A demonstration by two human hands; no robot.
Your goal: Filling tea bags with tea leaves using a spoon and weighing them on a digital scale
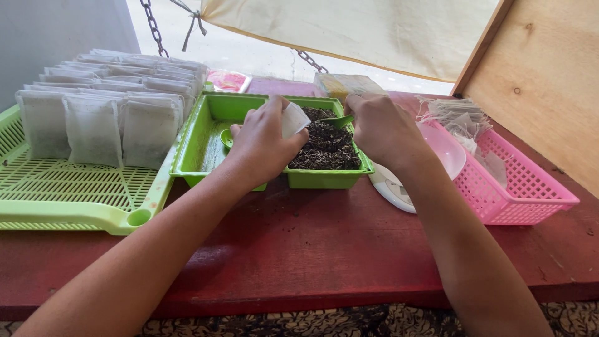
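My left hand [265,140] holds a small white paper bag [294,120] over a green tray [206,134]. Dark loose tea leaves [326,146] fill the tray's right half. My right hand [380,128] grips a green spoon [340,121] whose bowl rests on the leaves just beside the bag. A second green spoon [227,138] lies in the tray's left half, partly hidden by my left hand.
A green slotted tray [68,193] at the left carries rows of filled white bags [106,103]. A pink basket [524,187] at the right holds empty bags [458,115]. A white scale with a pink bowl [446,153] sits beside my right wrist. All rests on a red table [312,249].
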